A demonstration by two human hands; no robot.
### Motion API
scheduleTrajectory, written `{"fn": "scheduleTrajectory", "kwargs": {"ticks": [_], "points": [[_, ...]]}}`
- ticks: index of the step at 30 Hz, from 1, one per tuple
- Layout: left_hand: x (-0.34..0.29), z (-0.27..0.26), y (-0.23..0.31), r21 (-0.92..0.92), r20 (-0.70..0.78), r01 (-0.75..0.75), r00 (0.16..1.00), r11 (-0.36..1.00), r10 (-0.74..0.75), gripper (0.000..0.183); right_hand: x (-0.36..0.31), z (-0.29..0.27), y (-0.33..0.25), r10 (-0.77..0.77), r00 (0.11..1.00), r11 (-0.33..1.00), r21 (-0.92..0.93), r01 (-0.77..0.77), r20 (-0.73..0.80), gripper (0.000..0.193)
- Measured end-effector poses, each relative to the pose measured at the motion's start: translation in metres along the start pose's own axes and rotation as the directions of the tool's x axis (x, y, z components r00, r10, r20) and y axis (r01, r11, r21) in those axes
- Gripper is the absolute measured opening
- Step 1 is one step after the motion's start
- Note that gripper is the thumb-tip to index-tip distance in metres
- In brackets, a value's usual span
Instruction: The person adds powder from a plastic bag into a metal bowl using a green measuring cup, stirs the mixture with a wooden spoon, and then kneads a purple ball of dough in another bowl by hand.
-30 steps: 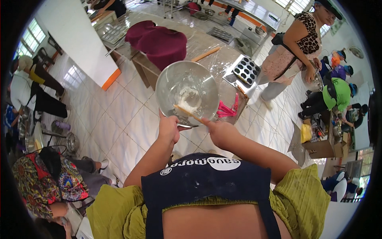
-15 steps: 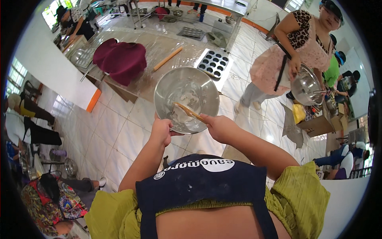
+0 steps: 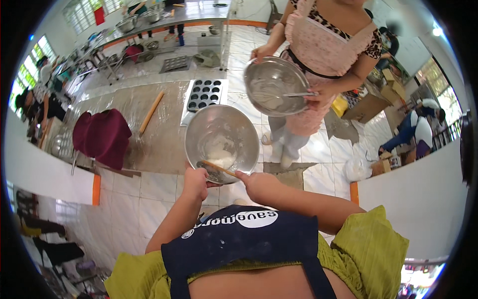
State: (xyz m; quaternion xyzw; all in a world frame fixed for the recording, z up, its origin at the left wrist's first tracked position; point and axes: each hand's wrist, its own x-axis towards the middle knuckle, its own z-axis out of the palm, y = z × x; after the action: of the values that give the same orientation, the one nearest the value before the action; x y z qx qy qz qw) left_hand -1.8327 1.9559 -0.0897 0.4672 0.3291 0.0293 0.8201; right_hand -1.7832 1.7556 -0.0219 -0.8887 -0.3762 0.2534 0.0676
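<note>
A large steel mixing bowl (image 3: 195,130), tilted toward me, is held up by my left hand (image 3: 196,183), which grips its near left rim. Pale, sticky dough (image 3: 221,158) lies in the bottom, and floury smears coat the inner wall. My right hand (image 3: 256,186) is closed round the handle of a wooden spoon (image 3: 221,168). The spoon reaches over the near rim, its head by the dough at the bowl's left side. Facing me at the right, a person in a pink apron holds another steel bowl (image 3: 276,74) with a whisk (image 3: 294,94) in it.
Ahead to the left stands a plastic-covered table (image 3: 122,99). It carries a rolling pin (image 3: 152,112), a maroon cloth (image 3: 102,137) and a dark-cupped muffin tin (image 3: 205,94). Behind it is a long steel table (image 3: 194,12). Cardboard boxes (image 3: 368,103) sit beyond the person at right.
My view has turned right. The person in the apron has come closer and now tilts their bowl toward me, whisk visible. My spoon has moved lower and left within my bowl.
</note>
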Motion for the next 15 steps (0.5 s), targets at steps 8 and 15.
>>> {"fn": "scheduleTrajectory", "kwargs": {"ticks": [8, 15], "points": [[0.001, -0.008, 0.016, 0.096, 0.073, 0.129, 0.988, 0.987, -0.136, 0.08, -0.011, 0.0, 0.022, 0.197, 0.96, 0.923, 0.368, -0.113, -0.199, 0.043], [0.011, -0.057, 0.029, 0.248, 0.233, 0.182, 0.942, 0.951, -0.242, 0.093, -0.018, 0.029, -0.011, 0.396, 0.888, 0.913, 0.203, -0.354, -0.233, 0.041]]}}
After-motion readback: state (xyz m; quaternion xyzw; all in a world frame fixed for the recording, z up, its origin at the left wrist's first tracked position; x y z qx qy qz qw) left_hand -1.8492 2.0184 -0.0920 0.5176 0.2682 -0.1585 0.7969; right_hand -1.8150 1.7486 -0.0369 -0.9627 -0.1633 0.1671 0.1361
